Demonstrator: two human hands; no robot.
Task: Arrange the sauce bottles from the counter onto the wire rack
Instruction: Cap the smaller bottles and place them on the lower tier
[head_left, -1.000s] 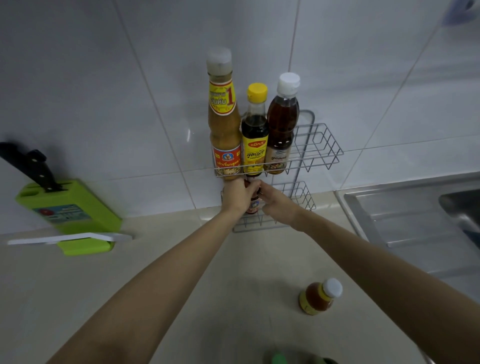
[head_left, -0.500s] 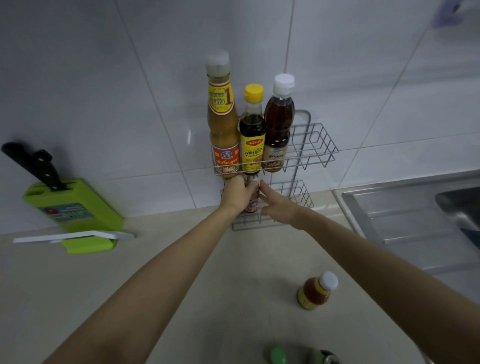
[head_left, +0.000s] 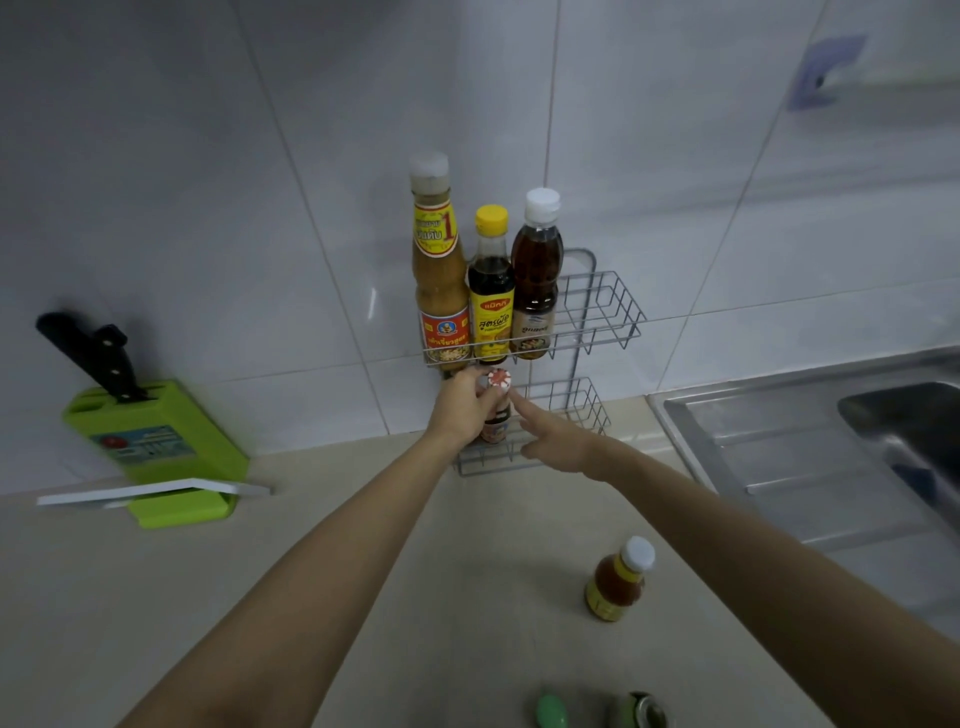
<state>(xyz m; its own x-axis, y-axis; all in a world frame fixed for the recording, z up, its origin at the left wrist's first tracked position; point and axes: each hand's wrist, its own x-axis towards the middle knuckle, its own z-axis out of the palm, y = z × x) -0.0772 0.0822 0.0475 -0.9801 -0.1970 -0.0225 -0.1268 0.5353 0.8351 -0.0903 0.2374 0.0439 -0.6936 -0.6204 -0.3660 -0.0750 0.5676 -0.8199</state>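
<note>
A two-tier wire rack (head_left: 618, 306) hangs on the tiled wall. Its upper shelf holds three bottles: a tall tan sauce bottle (head_left: 439, 275), a dark bottle with a yellow cap (head_left: 490, 291) and a brown bottle with a white cap (head_left: 536, 280). My left hand (head_left: 460, 410) grips a small bottle with a red-and-white cap (head_left: 497, 405), standing in the left end of the lower shelf. My right hand (head_left: 556, 436) sits just right of it, fingers spread, index fingertip near the cap. A small orange bottle with a white cap (head_left: 618, 582) stands on the counter.
A green knife block (head_left: 156, 441) with a black-handled knife stands at left, a white board (head_left: 150, 491) in front of it. A steel sink (head_left: 810, 441) fills the right. A green cap (head_left: 551, 714) and a can top (head_left: 647, 712) show at the bottom edge.
My right hand has come off the small bottle and opened, drawing slightly right. The bottle's cap is now uncovered. My left hand keeps its grip in the lower shelf.
</note>
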